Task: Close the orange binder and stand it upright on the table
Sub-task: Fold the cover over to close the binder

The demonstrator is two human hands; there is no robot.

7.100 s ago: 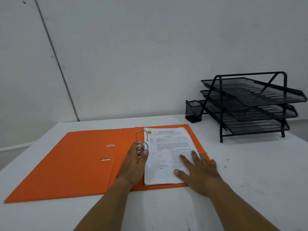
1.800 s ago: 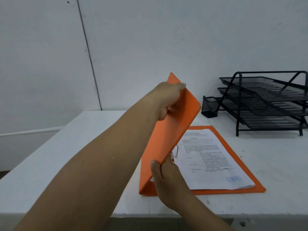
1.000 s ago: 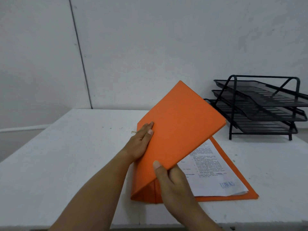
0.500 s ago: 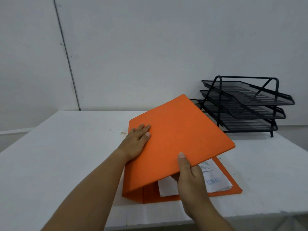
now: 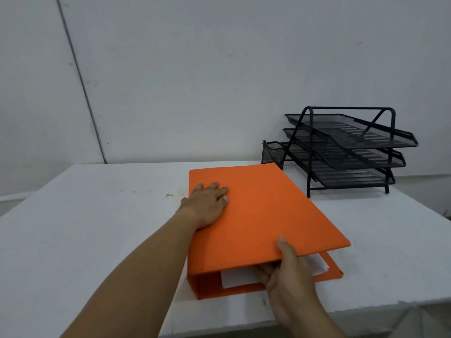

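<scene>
The orange binder (image 5: 263,215) lies flat on the white table (image 5: 97,228), its front cover lowered almost onto the pages. A small gap stays at the near edge, where white paper (image 5: 239,276) shows inside. My left hand (image 5: 207,206) rests palm down on the cover near the spine, fingers spread. My right hand (image 5: 288,272) grips the cover's near edge, thumb on top and fingers underneath in the gap.
A black mesh three-tier letter tray (image 5: 346,152) stands at the back right, with a small black mesh pen cup (image 5: 272,154) to its left. The table's front edge (image 5: 317,311) runs just below the binder. A grey wall rises behind.
The cover has swung down from a steep tilt to nearly flat over the pages. My left hand now presses on top of it; my right hand has kept its hold on the near edge.
</scene>
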